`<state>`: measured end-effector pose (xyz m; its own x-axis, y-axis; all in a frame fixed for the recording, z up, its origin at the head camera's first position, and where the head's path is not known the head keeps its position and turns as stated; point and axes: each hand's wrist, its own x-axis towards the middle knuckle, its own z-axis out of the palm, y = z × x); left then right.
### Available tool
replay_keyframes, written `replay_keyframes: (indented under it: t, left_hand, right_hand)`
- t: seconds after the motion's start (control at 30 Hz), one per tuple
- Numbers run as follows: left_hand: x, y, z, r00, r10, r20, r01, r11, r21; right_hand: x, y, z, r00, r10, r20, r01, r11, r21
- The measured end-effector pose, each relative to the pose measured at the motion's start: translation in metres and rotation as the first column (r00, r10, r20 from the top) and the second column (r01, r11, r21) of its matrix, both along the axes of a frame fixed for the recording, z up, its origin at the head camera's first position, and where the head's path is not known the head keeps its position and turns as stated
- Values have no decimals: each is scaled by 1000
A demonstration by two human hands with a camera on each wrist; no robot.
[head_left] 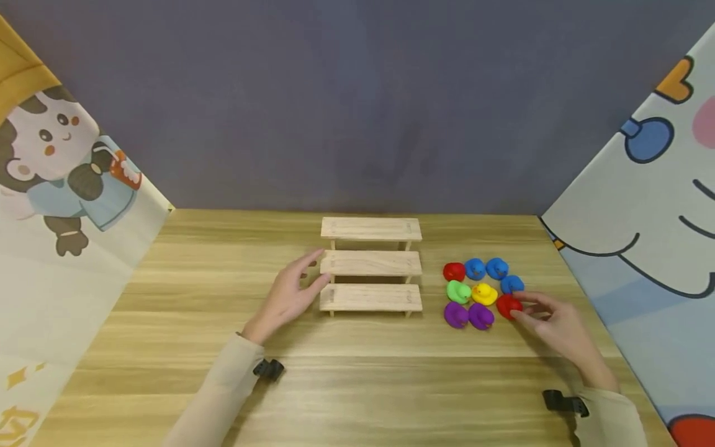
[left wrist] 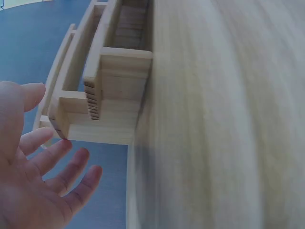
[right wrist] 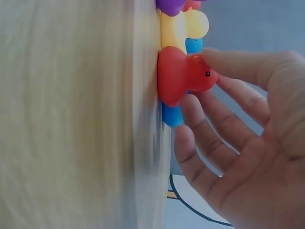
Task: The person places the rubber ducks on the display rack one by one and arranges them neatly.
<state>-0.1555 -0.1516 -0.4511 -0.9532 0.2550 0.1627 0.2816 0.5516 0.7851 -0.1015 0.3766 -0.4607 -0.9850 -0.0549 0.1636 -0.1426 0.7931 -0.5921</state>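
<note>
My right hand [head_left: 564, 329] pinches the head of a red rubber duck [right wrist: 174, 76] between thumb and fingers. That duck still rests on the table at the right end of a cluster. Around it are a yellow duck [head_left: 484, 294], a green duck [head_left: 458, 292], two purple ducks [head_left: 456, 315], several blue ducks [head_left: 496, 268] and another red duck [head_left: 454, 271]. My left hand [head_left: 287, 298] is beside the left end of a three-step wooden stand [head_left: 371, 263], its fingers spread and relaxed. Whether its fingertips touch the wood I cannot tell.
The wood-grain table [head_left: 357, 385] reaches back to a dark grey wall [head_left: 357, 112]. Cartoon-printed panels flank it on the left [head_left: 84, 248] and right [head_left: 637, 205]. The stand is at the middle back, left of the ducks.
</note>
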Motion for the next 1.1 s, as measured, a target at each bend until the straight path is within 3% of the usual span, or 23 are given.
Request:
replay_keyframes:
  t: [0.23, 0.7, 1.1]
  left_hand:
    - [-4, -1, -5, 1000, 2, 23, -2, 1000, -2]
    - [-11, -4, -2, 999, 18, 30, -18, 1000, -14]
    - [-12, -4, -1, 998, 32, 55, -31, 999, -16]
  right_hand:
    - [1, 0, -1, 998, -17, 56, 17, 1000, 11]
    - [0, -2, 2, 998, -34, 56, 34, 999, -1]
    - [-3, -5, 15, 999, -3, 40, 4, 1000, -20]
